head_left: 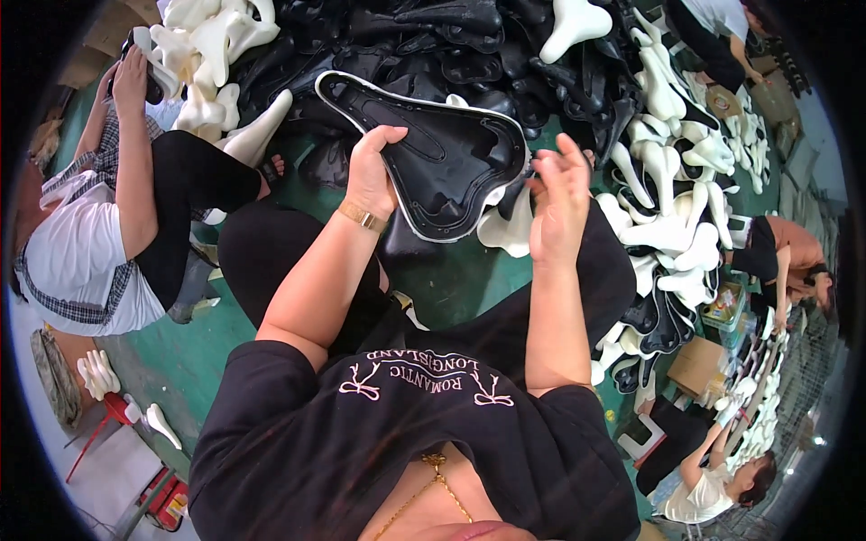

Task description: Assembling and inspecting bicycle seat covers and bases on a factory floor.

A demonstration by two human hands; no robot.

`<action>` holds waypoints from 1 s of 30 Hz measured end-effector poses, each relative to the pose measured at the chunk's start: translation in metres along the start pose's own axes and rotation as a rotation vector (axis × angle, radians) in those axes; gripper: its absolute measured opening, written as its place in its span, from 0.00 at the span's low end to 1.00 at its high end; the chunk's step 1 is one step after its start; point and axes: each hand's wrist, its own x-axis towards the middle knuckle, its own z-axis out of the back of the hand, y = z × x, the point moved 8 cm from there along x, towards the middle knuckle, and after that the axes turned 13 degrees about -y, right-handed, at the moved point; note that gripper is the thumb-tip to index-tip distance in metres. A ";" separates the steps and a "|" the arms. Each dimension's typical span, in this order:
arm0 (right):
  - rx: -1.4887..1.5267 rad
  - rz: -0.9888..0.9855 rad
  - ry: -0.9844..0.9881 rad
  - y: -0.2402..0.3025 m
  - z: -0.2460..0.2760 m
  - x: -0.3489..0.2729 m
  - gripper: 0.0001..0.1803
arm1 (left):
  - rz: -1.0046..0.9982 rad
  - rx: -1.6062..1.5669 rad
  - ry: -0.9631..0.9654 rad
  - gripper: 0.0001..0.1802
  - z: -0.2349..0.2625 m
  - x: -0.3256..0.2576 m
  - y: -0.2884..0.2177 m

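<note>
A black T-shirt point(406, 433) with pale lettering fills the foreground, both bare forearms reaching out from it. The left hand point(372, 171), a gold bracelet point(362, 216) at its wrist, is closed around the edge of a black saddle shell point(433, 149) with a white rim, held underside-up above the lap. The right hand point(559, 203) hovers open just beside the shell's wide end, fingers spread, gripping nothing. Beyond lies a heap of black and white saddle parts point(505, 45) on the green floor point(180, 361).
</note>
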 end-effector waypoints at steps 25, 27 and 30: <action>0.018 -0.100 -0.388 0.063 0.173 0.317 0.14 | -0.016 0.558 -0.109 0.16 0.026 0.042 0.040; -0.178 -0.171 -0.154 0.016 0.158 0.322 0.10 | -0.013 0.635 -0.129 0.17 0.019 0.044 0.046; -0.594 -0.458 0.083 -0.114 0.133 0.273 0.10 | -0.017 0.713 -0.195 0.19 0.024 0.057 0.050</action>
